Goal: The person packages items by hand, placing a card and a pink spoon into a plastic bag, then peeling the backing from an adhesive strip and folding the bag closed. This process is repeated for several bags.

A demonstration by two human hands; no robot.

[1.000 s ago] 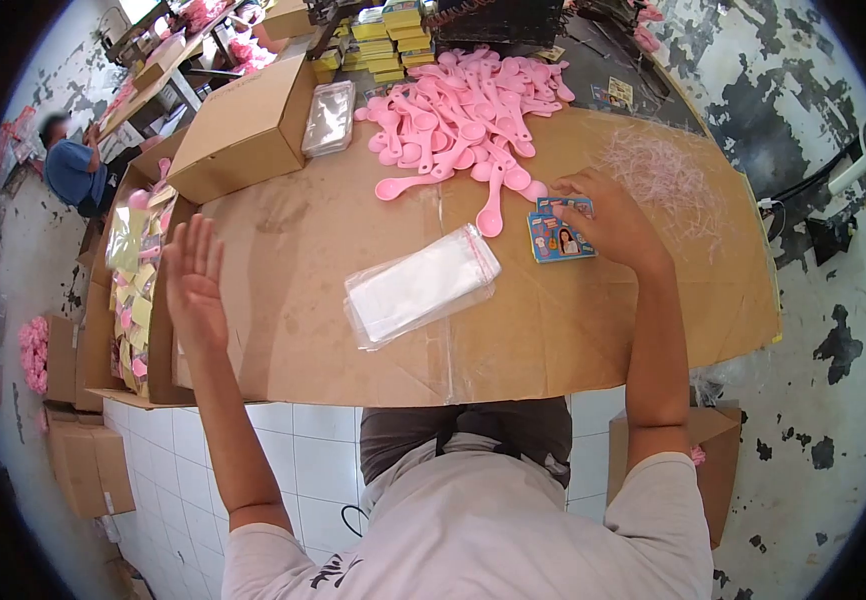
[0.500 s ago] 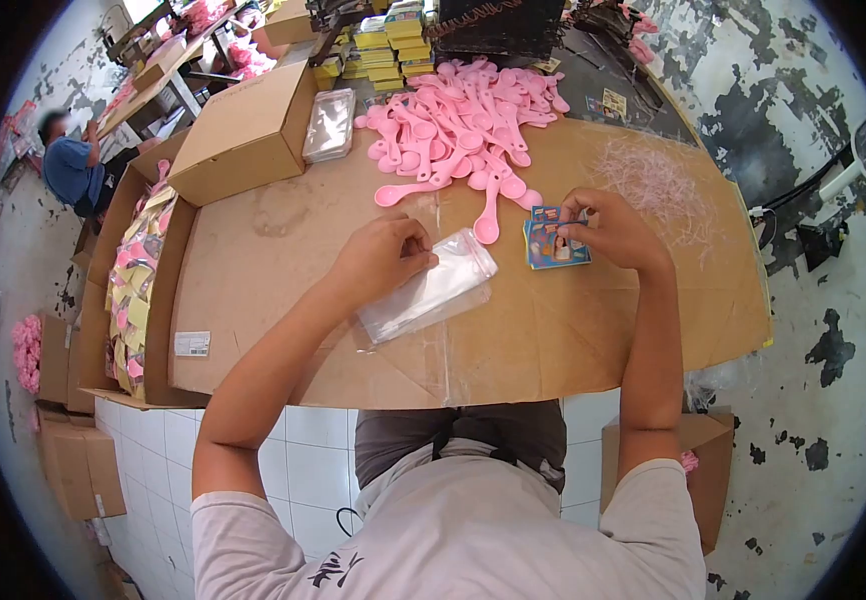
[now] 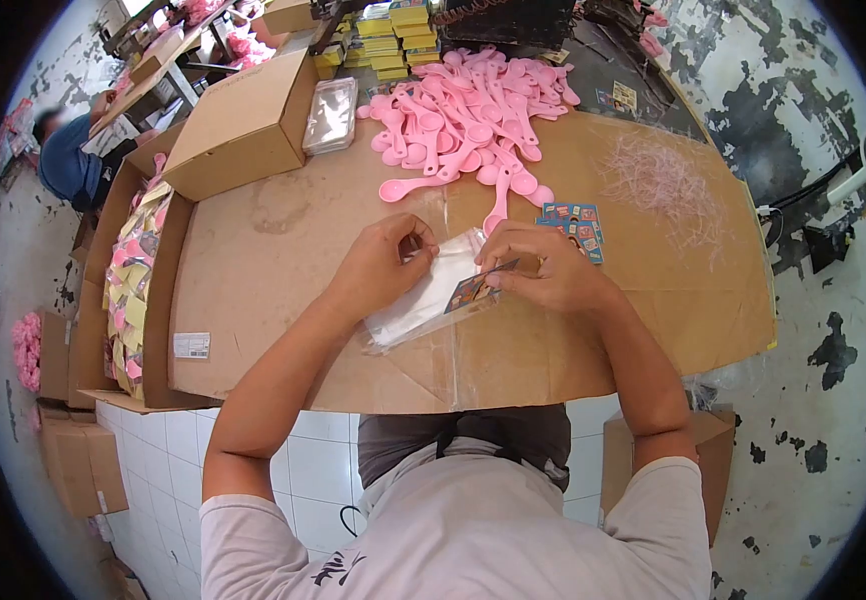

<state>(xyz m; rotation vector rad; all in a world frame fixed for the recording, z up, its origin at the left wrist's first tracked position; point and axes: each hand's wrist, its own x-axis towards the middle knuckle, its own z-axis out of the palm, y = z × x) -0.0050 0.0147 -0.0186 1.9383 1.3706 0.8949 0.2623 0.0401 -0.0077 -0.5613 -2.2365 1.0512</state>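
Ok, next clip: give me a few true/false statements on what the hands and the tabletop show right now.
1. The right hand holds a small printed card. True.
2. The left hand hangs in the air, touching nothing. False: it pinches the clear bags at their top edge.
3. The pink spoons lie in a loose pile at the far side. True.
4. The stack of cards sits left of the left hand. False: it lies just beyond the right hand, to its right.
5. The card is at the mouth of the clear bags. True.
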